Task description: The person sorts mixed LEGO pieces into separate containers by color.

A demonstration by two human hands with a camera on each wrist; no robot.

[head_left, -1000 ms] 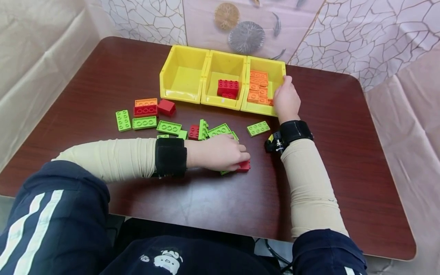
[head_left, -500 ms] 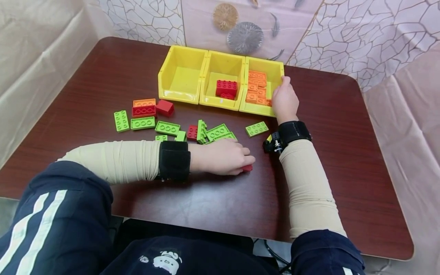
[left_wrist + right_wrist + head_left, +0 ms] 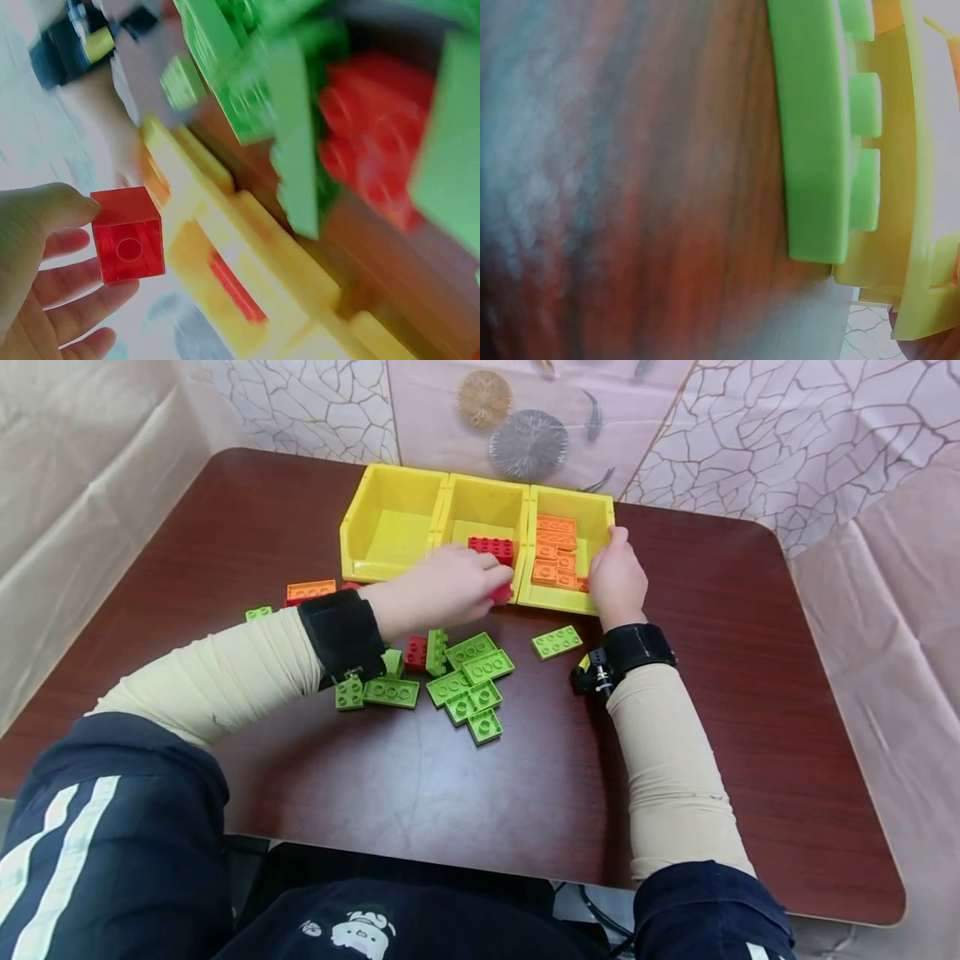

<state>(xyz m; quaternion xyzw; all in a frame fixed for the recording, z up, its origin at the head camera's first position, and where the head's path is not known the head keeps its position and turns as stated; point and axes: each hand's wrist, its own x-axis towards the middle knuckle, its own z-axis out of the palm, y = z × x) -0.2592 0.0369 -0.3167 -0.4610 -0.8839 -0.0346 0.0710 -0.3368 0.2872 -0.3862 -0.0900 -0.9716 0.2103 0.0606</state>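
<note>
My left hand pinches a small red building block between thumb and fingers, over the front of the middle yellow bin. In the left wrist view the block's hollow underside shows. Inside that bin lies a red block, partly covered by the hand in the head view. My right hand grips the right side wall of the right yellow bin, which holds several orange blocks. The right wrist view shows mostly tabletop and a green block close to the lens.
The left yellow bin adjoins the middle one. Several green blocks lie overlapping on the table, beside a red block. A lone green block lies near the right wrist. An orange block is behind my left forearm.
My left hand has lifted the red block from the table's near side and carried it away from the body to the middle bin. My right hand has stayed at the right bin.
</note>
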